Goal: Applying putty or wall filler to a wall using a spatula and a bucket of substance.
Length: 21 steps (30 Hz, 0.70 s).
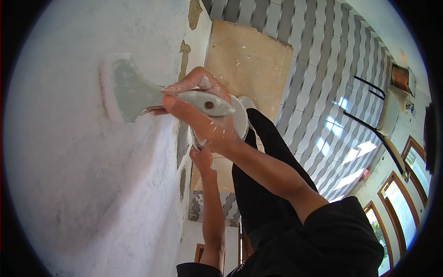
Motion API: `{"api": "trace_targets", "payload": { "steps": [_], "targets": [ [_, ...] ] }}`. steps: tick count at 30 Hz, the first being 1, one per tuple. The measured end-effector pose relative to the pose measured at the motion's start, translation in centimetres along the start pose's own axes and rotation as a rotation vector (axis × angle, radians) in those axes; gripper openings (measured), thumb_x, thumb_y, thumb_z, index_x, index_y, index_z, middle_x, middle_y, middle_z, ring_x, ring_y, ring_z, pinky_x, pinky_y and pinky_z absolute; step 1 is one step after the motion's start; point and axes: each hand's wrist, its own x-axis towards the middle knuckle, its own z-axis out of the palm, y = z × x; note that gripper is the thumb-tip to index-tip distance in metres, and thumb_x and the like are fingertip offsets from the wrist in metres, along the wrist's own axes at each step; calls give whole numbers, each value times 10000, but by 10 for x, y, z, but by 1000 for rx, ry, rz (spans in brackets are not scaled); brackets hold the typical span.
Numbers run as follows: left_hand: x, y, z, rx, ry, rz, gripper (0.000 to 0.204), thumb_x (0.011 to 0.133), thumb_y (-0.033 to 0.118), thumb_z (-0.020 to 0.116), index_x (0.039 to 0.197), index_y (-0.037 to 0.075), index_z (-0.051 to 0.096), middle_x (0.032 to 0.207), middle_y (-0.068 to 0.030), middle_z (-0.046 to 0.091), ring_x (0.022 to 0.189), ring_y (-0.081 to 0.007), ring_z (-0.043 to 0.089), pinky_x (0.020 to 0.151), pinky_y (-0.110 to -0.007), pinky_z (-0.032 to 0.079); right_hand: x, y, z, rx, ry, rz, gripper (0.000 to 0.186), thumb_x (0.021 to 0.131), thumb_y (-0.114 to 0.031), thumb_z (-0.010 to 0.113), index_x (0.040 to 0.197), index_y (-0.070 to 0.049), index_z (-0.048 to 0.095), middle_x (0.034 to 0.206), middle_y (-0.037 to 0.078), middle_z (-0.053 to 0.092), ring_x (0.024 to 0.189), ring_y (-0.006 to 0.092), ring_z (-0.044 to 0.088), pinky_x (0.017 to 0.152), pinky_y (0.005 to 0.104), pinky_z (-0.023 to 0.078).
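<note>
My right hand (213,130) is closed round a flat, wide paintbrush (131,90) smeared with pale grey-white paint. Its handle, with a hanging hole near the end, lies across the fingers, and its bristles meet the whitish wall (69,138) on the left. Behind and below that hand, my left hand (203,160) grips a round white bucket (241,121) at its edge. Most of the bucket is hidden by my right hand, so its contents cannot be made out. White splashes mark both hands.
Patches of bare plaster (184,57) run along the wall's edge. A tan board (249,55) spotted with white lies on the striped tile floor (318,60). Dark rods and a long pole (383,138) lie toward the far wall, near wood-framed windows (399,194).
</note>
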Motion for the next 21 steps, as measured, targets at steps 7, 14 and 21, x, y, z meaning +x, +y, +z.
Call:
{"api": "trace_targets", "payload": {
  "steps": [7,14,21],
  "targets": [
    [3,-4,12,198,-1,-73,269,662,112,635,863,-65,611,810,-146,650,738,-263,573,730,-368,451,17,66,-102,-4,145,191,111,898,-78,595,951,-25,514,930,184,649,845,288,685,799,391,563],
    [-4,-6,11,137,23,-175,269,663,98,632,880,-58,606,854,-104,646,728,-235,561,724,-340,447,30,83,-140,-126,247,66,84,874,-57,613,936,-18,573,837,83,638,708,171,653,668,280,540],
    [-3,-24,-6,164,20,-232,240,689,115,651,870,-37,612,836,-101,636,746,-217,548,729,-335,438,17,72,-56,-726,129,17,48,871,1,585,919,-6,580,829,56,617,751,94,608,697,257,502]
  ]
}}
